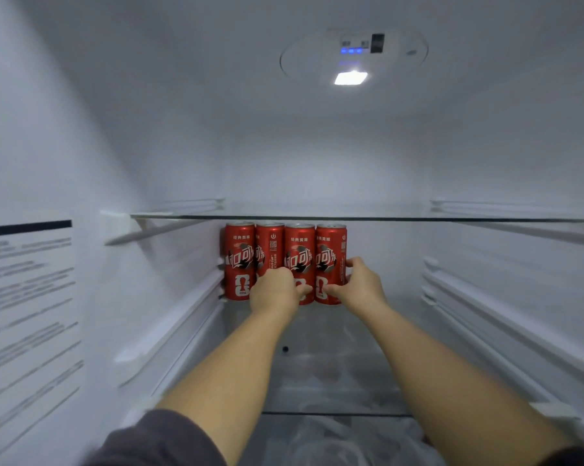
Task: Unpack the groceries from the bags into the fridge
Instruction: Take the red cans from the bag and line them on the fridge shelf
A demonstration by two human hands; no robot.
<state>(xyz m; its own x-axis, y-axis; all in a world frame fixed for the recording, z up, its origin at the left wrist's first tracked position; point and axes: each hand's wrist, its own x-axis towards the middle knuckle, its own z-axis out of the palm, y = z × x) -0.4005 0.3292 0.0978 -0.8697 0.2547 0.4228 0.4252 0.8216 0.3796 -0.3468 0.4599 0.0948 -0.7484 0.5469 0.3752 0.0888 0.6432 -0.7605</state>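
Several red soda cans (pixel 239 260) stand upright in a row at the back left of a glass fridge shelf (pixel 337 368). My left hand (pixel 277 290) is curled round the lower part of the second and third cans (pixel 299 250). My right hand (pixel 361 284) grips the rightmost can (pixel 331 250), thumb on its front and fingers round its right side. Both forearms reach in from the bottom of the view. No grocery bag is clearly in view.
An upper glass shelf (pixel 351 218) runs just above the can tops. White shelf rails (pixel 485 314) line the right wall and the left wall (pixel 169 334). A lamp (pixel 350 78) glows in the ceiling. Pale plastic wrapping (pixel 334 435) shows below the shelf's front edge.
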